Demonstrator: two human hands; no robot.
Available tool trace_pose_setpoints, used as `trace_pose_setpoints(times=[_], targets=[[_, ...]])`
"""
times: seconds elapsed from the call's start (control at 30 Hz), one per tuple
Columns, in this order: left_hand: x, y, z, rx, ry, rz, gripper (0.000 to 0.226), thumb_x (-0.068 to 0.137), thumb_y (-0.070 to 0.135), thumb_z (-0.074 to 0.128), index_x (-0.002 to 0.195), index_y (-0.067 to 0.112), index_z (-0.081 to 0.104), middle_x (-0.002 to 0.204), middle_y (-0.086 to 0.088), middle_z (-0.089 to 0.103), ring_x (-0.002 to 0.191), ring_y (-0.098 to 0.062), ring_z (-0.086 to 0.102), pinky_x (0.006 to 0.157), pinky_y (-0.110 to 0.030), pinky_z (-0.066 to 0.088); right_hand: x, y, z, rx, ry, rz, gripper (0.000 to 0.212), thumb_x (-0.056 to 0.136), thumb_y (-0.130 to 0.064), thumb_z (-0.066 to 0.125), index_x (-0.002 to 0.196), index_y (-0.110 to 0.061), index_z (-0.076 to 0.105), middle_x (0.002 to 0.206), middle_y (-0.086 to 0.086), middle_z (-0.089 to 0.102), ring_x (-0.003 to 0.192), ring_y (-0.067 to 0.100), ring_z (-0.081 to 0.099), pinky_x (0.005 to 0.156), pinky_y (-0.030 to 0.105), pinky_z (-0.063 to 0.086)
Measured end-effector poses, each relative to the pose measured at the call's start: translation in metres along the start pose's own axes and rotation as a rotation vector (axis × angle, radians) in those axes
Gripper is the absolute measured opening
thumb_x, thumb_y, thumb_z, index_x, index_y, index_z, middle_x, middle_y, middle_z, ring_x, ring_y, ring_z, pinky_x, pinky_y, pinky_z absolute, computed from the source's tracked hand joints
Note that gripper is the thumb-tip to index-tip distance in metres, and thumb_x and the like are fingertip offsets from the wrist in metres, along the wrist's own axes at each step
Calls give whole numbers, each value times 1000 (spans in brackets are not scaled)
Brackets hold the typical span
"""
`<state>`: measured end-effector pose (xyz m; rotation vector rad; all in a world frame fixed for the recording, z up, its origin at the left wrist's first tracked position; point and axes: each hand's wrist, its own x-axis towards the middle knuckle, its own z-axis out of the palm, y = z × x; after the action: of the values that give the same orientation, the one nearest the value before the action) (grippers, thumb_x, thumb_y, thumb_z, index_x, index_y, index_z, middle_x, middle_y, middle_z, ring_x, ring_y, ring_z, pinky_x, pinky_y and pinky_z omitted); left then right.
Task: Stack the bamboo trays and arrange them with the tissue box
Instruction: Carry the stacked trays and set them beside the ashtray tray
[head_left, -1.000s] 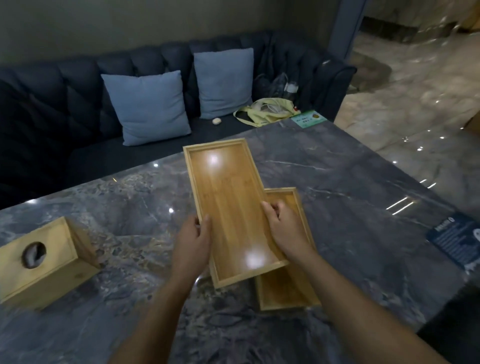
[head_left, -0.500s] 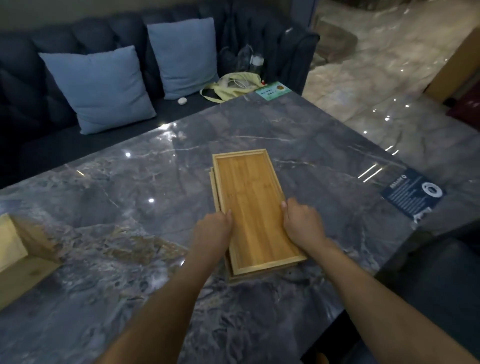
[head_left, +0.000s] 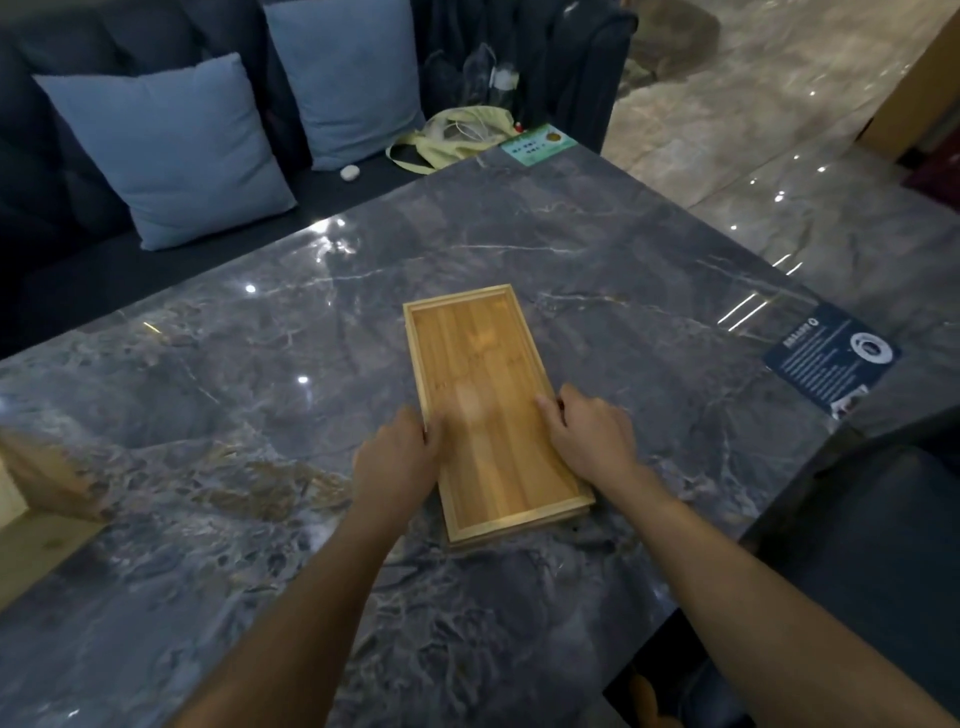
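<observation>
Bamboo in a warm honey tone marks the long rectangular tray (head_left: 483, 405) at the middle of the dark grey marble table (head_left: 649, 291); a second rim edge shows just under it along its near end and left side, so it sits stacked on another tray of the same outline. The stack runs from about 12 o'clock down to 5 o'clock, slightly skewed to the table edge.

Both hands are on the near half of the stack. The left hand (head_left: 397, 462) presses against the left long rim, its thumb hooked over into the tray floor. The right hand (head_left: 589, 434) lies on the right long rim, fingers curled over the edge and thumb pointing inward. Each hand is closed onto its side of the tray.

At 9 o'clock, cut off by the frame edge and blurred, stands a pale wooden tissue box (head_left: 36, 493), well apart from the stack. At 3 o'clock a dark blue printed card (head_left: 831, 358) lies flat on the table. At 1 o'clock a green card (head_left: 537, 145) sits on the far table corner, beside a yellow bag (head_left: 457, 137) on the navy sofa (head_left: 62, 270), which carries two light blue cushions (head_left: 166, 150).
</observation>
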<state>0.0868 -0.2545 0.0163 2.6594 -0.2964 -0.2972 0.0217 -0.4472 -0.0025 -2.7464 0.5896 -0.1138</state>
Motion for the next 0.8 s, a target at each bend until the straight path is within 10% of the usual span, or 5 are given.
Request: trace_pose_setpoints(times=[0.23,0.37,0.63,0.8], targets=[[-45,-15,0,-278,-176,122,64,72,72,49,115,27,41,98,2,64,88,-18,65,76,-38,55,-38,10,-23,311,-134,-100,60,86,-50,54,138,-26,38,135,3,54,122,22,51,96,43,45],[-75,-23,20,-197,-188,250,50,76,42,70,114,23,43,100,2,57,78,-16,56,64,-25,42,-71,21,-25,309,-39,-322,68,78,-39,70,138,-28,39,141,5,48,120,21,54,86,40,53],[-88,-27,27,-123,-80,329,23,77,4,65,96,12,55,102,-5,60,88,-23,57,67,-24,37,-93,48,-6,127,176,-509,39,60,-9,86,96,-5,72,98,16,73,72,27,73,42,31,55],[-91,-28,28,-124,-50,293,17,81,10,67,94,13,56,96,-5,67,82,-22,60,64,-25,37,-90,52,2,174,240,-546,30,63,-3,82,92,-3,72,89,15,74,70,25,73,47,32,57]])
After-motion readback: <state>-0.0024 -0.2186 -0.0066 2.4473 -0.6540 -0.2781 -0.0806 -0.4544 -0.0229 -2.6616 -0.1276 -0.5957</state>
